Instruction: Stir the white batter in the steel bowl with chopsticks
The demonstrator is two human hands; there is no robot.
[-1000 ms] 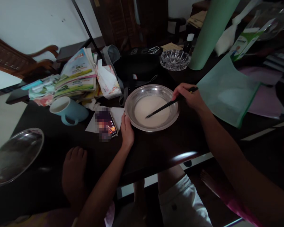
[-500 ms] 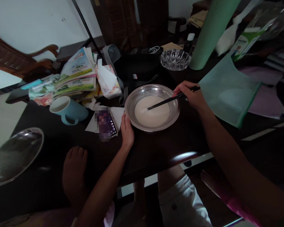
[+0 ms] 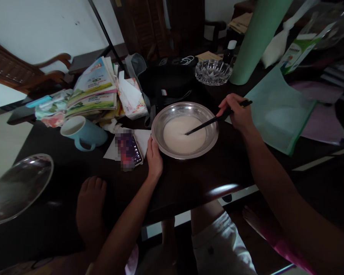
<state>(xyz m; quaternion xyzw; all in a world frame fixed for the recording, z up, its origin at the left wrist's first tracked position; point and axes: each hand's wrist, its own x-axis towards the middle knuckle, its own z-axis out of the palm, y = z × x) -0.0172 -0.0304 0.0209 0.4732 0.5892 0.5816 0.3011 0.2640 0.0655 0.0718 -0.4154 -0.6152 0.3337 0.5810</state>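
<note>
A round metal bowl [image 3: 172, 149] stands on the dark table, partly filled with a milky off-white liquid [image 3: 180, 139]. My left hand [image 3: 154, 158] grips the near left side of the bowl, fingers against its outer wall and rim. Above the bowl's right rim, my right hand [image 3: 237, 112] is closed around dark chopsticks [image 3: 203, 125]. They slant down to the left, and their tips dip into the liquid near its middle. A phone [image 3: 130, 149] with a lit, partly blurred screen lies on white paper just left of my left hand.
A pale blue mug [image 3: 87, 133] and a clear round lid [image 3: 23, 187] sit to the left. Another person's hand [image 3: 91, 194] rests near the table's front left. Behind stand a tissue pack [image 3: 133, 101], a glass ashtray [image 3: 213, 72] and a green cylinder [image 3: 250, 49]. A green pouch [image 3: 281, 110] lies right.
My right hand has shifted right and slightly up, and the chopstick tips have moved a little right through the liquid. My left hand stays at the bowl.
</note>
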